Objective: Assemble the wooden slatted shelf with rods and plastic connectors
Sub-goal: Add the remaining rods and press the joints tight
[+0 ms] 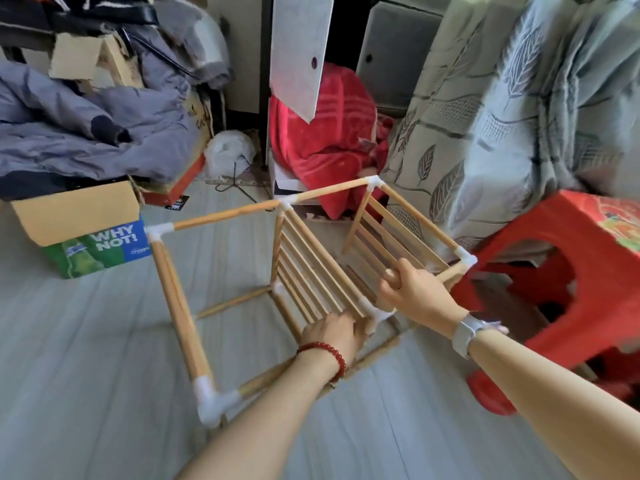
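Shelf frame (311, 271) is stood on the floor (104, 341), beside a red stool (571, 271). Left hand (332, 334) is laid on the slatted panel (308, 271) by a white connector (375, 311), fingers curled over its edge. Right hand (412, 289) is wrapped round a rod (446, 273).

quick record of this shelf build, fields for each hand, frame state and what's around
left hand: grips the near end of the slatted panel by a white connector
right hand: grips a rod of the frame
frame: rods joined by white corner connectors, on the floor
surroundings: red plastic stool right, cardboard box left, red blanket behind
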{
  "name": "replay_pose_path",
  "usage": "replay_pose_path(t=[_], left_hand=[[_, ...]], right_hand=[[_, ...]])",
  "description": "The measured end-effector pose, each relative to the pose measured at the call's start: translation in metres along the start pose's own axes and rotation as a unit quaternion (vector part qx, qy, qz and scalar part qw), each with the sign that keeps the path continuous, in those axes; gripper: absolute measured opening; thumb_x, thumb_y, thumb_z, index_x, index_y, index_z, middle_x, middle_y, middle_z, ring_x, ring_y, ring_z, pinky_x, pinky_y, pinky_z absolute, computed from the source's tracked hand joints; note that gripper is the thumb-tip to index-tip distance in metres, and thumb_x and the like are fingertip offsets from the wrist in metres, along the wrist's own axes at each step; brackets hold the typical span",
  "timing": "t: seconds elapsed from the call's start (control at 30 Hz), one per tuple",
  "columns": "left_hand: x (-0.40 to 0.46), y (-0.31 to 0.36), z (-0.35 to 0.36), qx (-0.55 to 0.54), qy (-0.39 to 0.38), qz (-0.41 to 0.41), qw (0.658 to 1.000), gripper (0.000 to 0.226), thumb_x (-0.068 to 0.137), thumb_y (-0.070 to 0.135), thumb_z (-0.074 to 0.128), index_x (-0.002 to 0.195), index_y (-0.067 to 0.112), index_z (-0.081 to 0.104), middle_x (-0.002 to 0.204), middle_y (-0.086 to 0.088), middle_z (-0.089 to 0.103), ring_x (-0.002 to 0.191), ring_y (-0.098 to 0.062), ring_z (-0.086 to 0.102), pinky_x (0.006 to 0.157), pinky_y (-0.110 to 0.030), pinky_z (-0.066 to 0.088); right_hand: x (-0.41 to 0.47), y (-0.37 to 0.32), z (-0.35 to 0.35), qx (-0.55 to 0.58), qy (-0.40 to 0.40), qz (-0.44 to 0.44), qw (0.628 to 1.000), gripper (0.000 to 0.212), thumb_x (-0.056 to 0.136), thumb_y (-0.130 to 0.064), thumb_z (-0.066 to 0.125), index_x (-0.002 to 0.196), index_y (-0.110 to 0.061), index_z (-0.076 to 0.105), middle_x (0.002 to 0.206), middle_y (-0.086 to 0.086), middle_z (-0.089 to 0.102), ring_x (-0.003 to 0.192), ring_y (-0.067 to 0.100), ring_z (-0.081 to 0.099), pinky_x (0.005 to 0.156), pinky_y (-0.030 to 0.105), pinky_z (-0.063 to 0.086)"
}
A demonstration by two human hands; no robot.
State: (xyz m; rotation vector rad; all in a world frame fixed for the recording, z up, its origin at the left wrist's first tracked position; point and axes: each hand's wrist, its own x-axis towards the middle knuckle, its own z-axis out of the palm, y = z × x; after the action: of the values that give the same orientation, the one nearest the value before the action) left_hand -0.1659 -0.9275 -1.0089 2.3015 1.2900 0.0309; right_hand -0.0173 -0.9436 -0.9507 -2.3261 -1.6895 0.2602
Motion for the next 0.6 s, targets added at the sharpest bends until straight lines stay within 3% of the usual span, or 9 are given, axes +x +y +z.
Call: replay_pose_path(t=[0.07,0.13,0.27,0.33,0.43,0.47,0.53,0.6], left_hand=[[-0.005,0.008,0.010,0.097,0.020,0.036,0.994,0.026,0.098,0.032,0.038,0.111,0.020,0.057,0.102,-0.006,0.069,0.095,-0.029,0.064,0.079,-0.035,0.048],[-0.007,0.008,0.004,0.134,0.048,0.076,0.987,0.026,0.101,0.027,0.034,0.115,0.017,0.054,0.100,-0.007,0.067,0.093,-0.029,0.064,0.078,-0.037,0.050],[-0.015,0.002,-0.005,0.102,0.037,0.071,0.992,0.036,0.102,0.034,0.024,0.114,0.018,0.053,0.106,-0.009,0.065,0.099,-0.031,0.061,0.081,-0.037,0.044],[-0.016,-0.011,-0.004,0.096,0.051,0.058,0.992,0.039,0.102,0.037,0.021,0.109,0.018,0.055,0.105,-0.010,0.067,0.099,-0.032,0.062,0.078,-0.035,0.041],[-0.019,-0.021,0.002,0.091,0.056,0.056,0.993,0.035,0.101,0.030,0.023,0.101,0.018,0.056,0.103,-0.011,0.068,0.098,-0.033,0.062,0.076,-0.035,0.040],[-0.019,-0.021,0.003,0.086,0.050,0.056,0.994,0.035,0.101,0.031,0.023,0.098,0.019,0.056,0.101,-0.011,0.068,0.097,-0.033,0.062,0.075,-0.035,0.039],[-0.016,-0.020,0.000,0.079,0.037,0.044,0.995,0.039,0.100,0.035,0.022,0.097,0.021,0.058,0.096,-0.007,0.068,0.091,-0.029,0.063,0.071,-0.032,0.036],[-0.013,-0.020,-0.001,0.075,0.020,0.032,0.996,0.042,0.100,0.038,0.020,0.098,0.022,0.059,0.086,-0.003,0.065,0.078,-0.022,0.059,0.067,-0.029,0.035]], right_hand=[[-0.005,0.007,-0.013,0.009,0.041,0.006,0.999,0.027,0.089,-0.037,0.048,0.088,-0.010,0.044,0.081,0.005,0.061,0.079,0.028,0.060,0.070,0.037,0.047],[-0.002,0.000,-0.036,0.052,0.158,-0.027,0.986,0.032,0.091,-0.040,0.051,0.087,-0.009,0.042,0.076,0.004,0.058,0.073,0.029,0.058,0.066,0.036,0.044],[0.000,-0.015,-0.042,0.151,0.383,-0.071,0.909,0.040,0.091,-0.044,0.043,0.088,-0.004,0.044,0.064,0.004,0.052,0.060,0.030,0.054,0.059,0.036,0.040],[-0.014,-0.010,0.005,0.116,0.329,-0.072,0.935,0.041,0.092,-0.044,0.039,0.088,-0.004,0.045,0.060,0.007,0.055,0.054,0.031,0.058,0.053,0.036,0.043],[-0.028,0.003,0.057,-0.017,0.131,-0.076,0.988,0.034,0.095,-0.044,0.040,0.086,-0.013,0.033,0.063,0.002,0.058,0.057,0.031,0.063,0.051,0.038,0.049],[-0.021,0.005,0.052,-0.021,0.139,-0.100,0.985,0.033,0.095,-0.045,0.039,0.086,-0.013,0.033,0.061,0.001,0.057,0.054,0.029,0.062,0.050,0.039,0.050],[-0.001,-0.003,0.023,0.015,0.270,-0.148,0.951,0.038,0.092,-0.044,0.037,0.082,-0.008,0.040,0.053,0.002,0.054,0.044,0.028,0.057,0.042,0.038,0.048],[0.010,-0.007,0.007,0.122,0.386,-0.137,0.904,0.041,0.090,-0.041,0.039,0.082,-0.002,0.045,0.050,0.004,0.051,0.041,0.025,0.051,0.042,0.033,0.043]])
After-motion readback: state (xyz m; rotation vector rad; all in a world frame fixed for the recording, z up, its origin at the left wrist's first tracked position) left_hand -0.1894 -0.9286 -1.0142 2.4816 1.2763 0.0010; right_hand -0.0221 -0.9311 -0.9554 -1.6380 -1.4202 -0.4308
